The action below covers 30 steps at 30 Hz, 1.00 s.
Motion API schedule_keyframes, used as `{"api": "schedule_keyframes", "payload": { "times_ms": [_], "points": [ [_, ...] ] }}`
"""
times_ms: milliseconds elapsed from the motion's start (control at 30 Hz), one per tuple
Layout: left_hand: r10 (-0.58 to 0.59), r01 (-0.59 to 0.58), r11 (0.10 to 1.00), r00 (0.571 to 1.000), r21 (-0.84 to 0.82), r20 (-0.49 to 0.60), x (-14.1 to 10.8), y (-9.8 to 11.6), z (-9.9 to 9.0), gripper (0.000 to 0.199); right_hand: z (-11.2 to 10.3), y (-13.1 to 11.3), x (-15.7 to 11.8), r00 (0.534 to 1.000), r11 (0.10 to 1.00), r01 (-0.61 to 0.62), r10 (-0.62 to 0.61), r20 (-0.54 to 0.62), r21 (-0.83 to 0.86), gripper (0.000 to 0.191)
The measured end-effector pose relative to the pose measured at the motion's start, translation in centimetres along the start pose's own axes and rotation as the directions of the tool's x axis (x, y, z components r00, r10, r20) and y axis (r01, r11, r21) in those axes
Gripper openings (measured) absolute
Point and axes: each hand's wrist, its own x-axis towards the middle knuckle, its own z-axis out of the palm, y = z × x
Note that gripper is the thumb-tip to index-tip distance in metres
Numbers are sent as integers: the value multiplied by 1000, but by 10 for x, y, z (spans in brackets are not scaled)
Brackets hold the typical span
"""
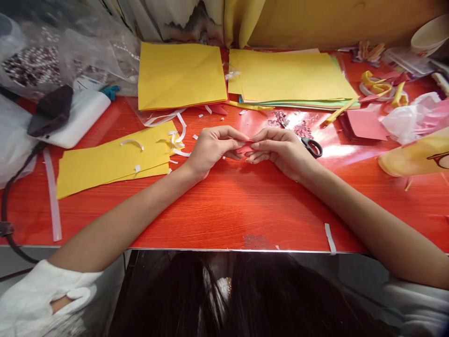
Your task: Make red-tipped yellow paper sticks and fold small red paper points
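Between my two hands is a small piece of red paper, mostly covered by my fingers. My left hand pinches its left side between thumb and fingers. On the other side my right hand grips it the same way, the fingertips of both hands almost meeting. Just beyond my right hand lies a pair of scissors with black handles, its blades partly hidden. Small pinkish glittery bits are scattered near the scissors.
Yellow paper strips with white scraps lie at left. Behind are yellow sheets and a second paper stack. Red paper squares and a yellowish cup stand right. A white power bank-like box and cable are at left.
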Motion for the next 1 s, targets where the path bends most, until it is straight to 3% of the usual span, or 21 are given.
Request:
{"api": "schedule_keyframes", "payload": {
  "times_ms": [100,267,400,533,700,1000],
  "points": [
    [-9,9,1000,1000,19,-4,1,0,-1,9,0,0,0,1000,999,26,-25,-10,22,8],
    [62,-69,995,993,71,96,2,2,-2,3,-3,0,1,1000,1000,19,-19,12,24,7],
    [103,-121,986,984,119,142,1,3,1,13,-3,3,1,999,998,53,-53,-6,19,8],
    [107,-130,971,987,199,123,1,-2,2,12,-3,5,1,997,997,73,-74,28,23,8],
    [123,-147,962,986,230,115,3,-7,2,10,-6,0,3,991,1000,8,-12,135,26,10],
    [216,-235,939,971,252,103,4,-6,0,8,-5,-2,4,995,998,-56,58,86,-24,15]
  ]
}}
